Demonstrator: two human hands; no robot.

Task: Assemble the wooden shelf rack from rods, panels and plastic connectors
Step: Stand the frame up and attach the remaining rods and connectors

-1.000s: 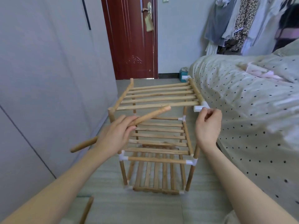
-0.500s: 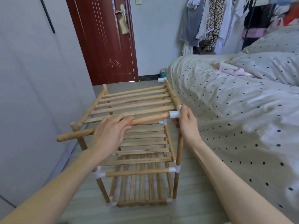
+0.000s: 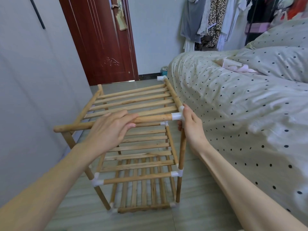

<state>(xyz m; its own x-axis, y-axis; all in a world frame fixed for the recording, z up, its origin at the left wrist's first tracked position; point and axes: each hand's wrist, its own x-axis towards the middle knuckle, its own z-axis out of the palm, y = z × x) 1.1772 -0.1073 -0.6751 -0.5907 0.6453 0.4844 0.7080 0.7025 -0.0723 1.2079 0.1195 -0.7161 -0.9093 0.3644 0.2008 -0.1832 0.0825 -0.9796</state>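
A three-tier wooden shelf rack (image 3: 138, 165) stands on the floor between a wall and a bed. Its top slatted panel (image 3: 133, 100) lies across the upper posts. My left hand (image 3: 110, 129) grips a loose wooden rod (image 3: 73, 127) that runs along the rack's near top edge. The rod's right end sits in a white plastic connector (image 3: 177, 116) at the near right top corner. My right hand (image 3: 191, 125) holds that connector from the right side. The rod's left end juts past the near left post (image 3: 67, 136), which has no connector on top.
A bed with a dotted cover (image 3: 241, 114) lies close on the right. A grey wall (image 3: 33, 80) stands on the left. A red-brown door (image 3: 103, 39) and hanging clothes (image 3: 208, 22) are at the back. White connectors (image 3: 97, 180) join the middle tier.
The rod in my left hand swung level and its right end went into the white connector that my right hand holds. My view also shifted nearer and to the right.
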